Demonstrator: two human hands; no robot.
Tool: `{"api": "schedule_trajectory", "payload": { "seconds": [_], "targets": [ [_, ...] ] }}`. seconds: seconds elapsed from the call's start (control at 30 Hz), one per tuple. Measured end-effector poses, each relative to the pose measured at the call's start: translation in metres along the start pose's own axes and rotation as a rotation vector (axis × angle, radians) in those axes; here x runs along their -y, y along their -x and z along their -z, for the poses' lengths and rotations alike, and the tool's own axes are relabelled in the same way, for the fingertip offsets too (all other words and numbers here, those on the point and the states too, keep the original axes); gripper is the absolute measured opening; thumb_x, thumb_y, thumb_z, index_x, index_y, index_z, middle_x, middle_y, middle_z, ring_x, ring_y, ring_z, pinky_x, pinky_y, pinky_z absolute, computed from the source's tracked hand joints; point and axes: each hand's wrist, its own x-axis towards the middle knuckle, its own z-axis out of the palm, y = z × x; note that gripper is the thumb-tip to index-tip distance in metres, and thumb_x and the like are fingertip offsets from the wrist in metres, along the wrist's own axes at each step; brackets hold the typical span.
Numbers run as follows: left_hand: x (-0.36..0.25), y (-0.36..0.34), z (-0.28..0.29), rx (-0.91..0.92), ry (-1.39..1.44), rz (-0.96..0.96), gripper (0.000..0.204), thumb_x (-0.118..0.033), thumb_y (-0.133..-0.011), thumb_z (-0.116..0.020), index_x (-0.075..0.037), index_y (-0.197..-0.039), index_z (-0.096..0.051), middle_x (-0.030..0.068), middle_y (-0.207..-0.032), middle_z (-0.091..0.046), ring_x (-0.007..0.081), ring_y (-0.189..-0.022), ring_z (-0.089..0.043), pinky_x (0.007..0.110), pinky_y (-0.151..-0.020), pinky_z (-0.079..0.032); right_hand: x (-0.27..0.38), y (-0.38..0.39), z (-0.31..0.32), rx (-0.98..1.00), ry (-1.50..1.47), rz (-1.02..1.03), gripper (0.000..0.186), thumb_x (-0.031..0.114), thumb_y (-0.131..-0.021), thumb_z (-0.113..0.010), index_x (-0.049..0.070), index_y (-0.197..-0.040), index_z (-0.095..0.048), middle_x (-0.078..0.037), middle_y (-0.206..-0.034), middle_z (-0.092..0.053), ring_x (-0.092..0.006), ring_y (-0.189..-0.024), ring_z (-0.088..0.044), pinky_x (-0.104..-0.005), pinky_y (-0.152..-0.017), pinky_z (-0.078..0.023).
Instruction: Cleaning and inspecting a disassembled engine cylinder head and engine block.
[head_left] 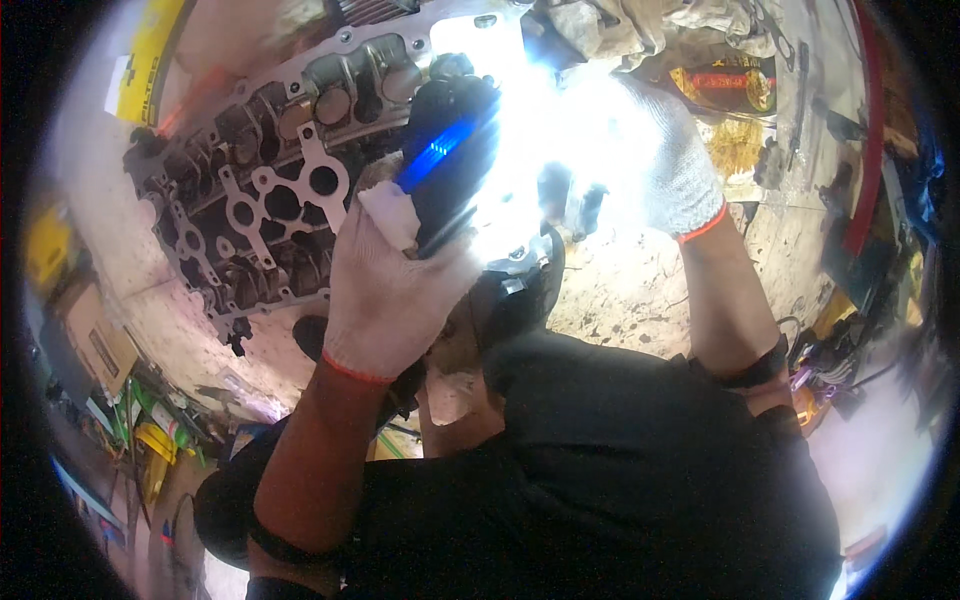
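My left hand, in a white knit glove with an orange cuff, is wrapped round a black work light with a blue glowing strip. The lamp throws a very bright white beam over the area to its right. Within that glare is my right hand, also gloved; its fingers are washed out, so whatever they hold or touch is hidden. A large metal engine cylinder head lies on the bench to the left, partly behind the lamp and my left hand. Flat silver brackets with round holes sit along it.
Beyond my right hand are a crumpled pale cloth and a dark package with a red and yellow label. The stained pale worktop shows below it. A yellow box stands at far left, and assorted clutter lies lower left.
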Motion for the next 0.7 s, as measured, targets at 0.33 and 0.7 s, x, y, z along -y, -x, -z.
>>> {"api": "schedule_trajectory", "payload": {
  "seconds": [0.33,0.7],
  "targets": [
    [-0.010,0.000,-0.002,-0.018,-0.037,0.075,0.022,-0.008,-0.081,-0.075,-0.003,-0.098,-0.062,0.0016,-0.085,-0.063,0.0095,-0.073,-0.056,0.028,-0.066,-0.048,-0.006,-0.015,0.007,0.090,0.254,0.273,0.015,0.029,-0.093,-0.070,0.015,-0.096,-0.072,-0.009,-0.085,-0.072,-0.0319,-0.074,-0.071,-0.0431,-0.064,-0.056],
    [-0.004,0.002,-0.003,-0.030,-0.081,0.091,0.018,-0.007,-0.083,-0.076,-0.004,-0.093,-0.061,-0.0006,-0.081,-0.061,0.0078,-0.071,-0.055,0.027,-0.063,-0.047,-0.021,-0.022,0.007,0.062,0.297,0.492,0.017,0.026,-0.091,-0.071,0.015,-0.104,-0.077,-0.008,-0.086,-0.072,-0.0301,-0.080,-0.071,-0.0421,-0.067,-0.056]
  ]
}}
